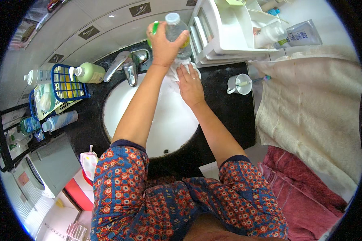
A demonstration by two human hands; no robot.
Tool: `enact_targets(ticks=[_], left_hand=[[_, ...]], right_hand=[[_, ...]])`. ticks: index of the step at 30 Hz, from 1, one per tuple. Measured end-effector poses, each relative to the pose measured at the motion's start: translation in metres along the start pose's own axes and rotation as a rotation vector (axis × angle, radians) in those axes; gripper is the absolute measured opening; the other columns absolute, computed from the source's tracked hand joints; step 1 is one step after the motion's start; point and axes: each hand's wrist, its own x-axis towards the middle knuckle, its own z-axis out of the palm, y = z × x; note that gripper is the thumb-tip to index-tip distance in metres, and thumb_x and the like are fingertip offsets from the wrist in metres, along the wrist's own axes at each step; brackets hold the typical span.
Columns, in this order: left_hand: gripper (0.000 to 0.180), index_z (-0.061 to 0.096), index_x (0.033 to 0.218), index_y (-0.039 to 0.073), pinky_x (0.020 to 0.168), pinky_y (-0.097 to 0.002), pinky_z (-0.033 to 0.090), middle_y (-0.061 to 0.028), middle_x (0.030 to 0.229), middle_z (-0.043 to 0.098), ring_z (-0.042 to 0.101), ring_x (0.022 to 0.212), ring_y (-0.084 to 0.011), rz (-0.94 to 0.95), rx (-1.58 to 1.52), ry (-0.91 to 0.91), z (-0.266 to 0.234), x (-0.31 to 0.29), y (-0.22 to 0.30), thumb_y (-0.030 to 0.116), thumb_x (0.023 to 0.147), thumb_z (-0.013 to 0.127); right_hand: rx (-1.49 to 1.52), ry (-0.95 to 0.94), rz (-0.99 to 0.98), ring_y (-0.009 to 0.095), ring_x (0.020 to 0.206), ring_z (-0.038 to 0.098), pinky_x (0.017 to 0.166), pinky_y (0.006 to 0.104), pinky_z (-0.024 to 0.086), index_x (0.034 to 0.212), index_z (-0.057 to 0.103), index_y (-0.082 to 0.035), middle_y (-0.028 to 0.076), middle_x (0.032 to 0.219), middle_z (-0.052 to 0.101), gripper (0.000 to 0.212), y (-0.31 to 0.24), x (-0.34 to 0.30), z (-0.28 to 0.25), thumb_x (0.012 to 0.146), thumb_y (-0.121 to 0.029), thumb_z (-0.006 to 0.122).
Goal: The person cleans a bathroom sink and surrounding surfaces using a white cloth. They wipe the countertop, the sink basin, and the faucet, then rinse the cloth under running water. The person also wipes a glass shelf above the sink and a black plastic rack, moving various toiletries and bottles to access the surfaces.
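Observation:
Behind the sink, my left hand [165, 46] is closed around a clear plastic bottle [176, 30] with a white cap, thumb on its right side. A bright green item [155, 28] shows by its fingers; its kind is partly hidden. Just below the bottle's base, my right hand [192, 86] presses a white cloth [196, 69] onto the dark counter at the sink's back rim, fingers extended over it. The white oval sink [171, 124] lies beneath my forearms. A chrome faucet [128, 66] stands left of my left wrist.
A white drawer unit [229, 38] stands at the back right, close to both hands. A white mug [240, 84] with a toothbrush sits on the right counter. At left are a green pump bottle [90, 73] and a blue basket [68, 82]. A beige towel [309, 108] hangs at right.

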Motion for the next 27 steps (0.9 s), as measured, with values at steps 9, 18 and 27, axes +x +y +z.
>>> enact_targets(ticks=[9, 18, 27], left_hand=[[0.048, 0.06, 0.108, 0.002, 0.089, -0.0337, 0.045, -0.008, 0.11, 0.049, 0.055, 0.1, -0.0216, -0.099, -0.365, -0.171, -0.14, -0.003, 0.08, 0.02, 0.065, 0.07], [0.075, 0.062, 0.106, 0.002, 0.098, -0.0427, 0.034, -0.0137, 0.115, 0.039, 0.043, 0.111, -0.0278, -0.188, -0.299, -0.31, -0.212, -0.056, 0.092, 0.061, 0.062, 0.071], [0.068, 0.06, 0.108, 0.002, 0.092, -0.0382, 0.04, -0.0098, 0.111, 0.042, 0.047, 0.107, -0.025, -0.192, -0.299, -0.302, -0.184, -0.049, 0.085, 0.057, 0.068, 0.069]], right_hand=[[-0.072, 0.004, 0.087, 0.042, 0.136, 0.027, 0.111, 0.0495, 0.024, 0.135, 0.042, 0.005, 0.021, 0.141, 0.04, 0.065, -0.006, 0.031, 0.007, 0.086, -0.034, 0.061], [-0.05, 0.153, 0.135, 0.047, 0.132, 0.031, 0.109, 0.0524, 0.025, 0.134, 0.044, 0.004, 0.023, 0.14, 0.042, 0.074, -0.006, 0.117, 0.036, 0.083, -0.048, 0.058], [0.12, 0.078, -0.345, 0.036, 0.131, 0.038, 0.108, 0.0463, 0.032, 0.135, 0.048, -0.013, 0.006, 0.139, 0.048, 0.054, 0.006, 0.114, 0.038, 0.084, -0.027, 0.06]])
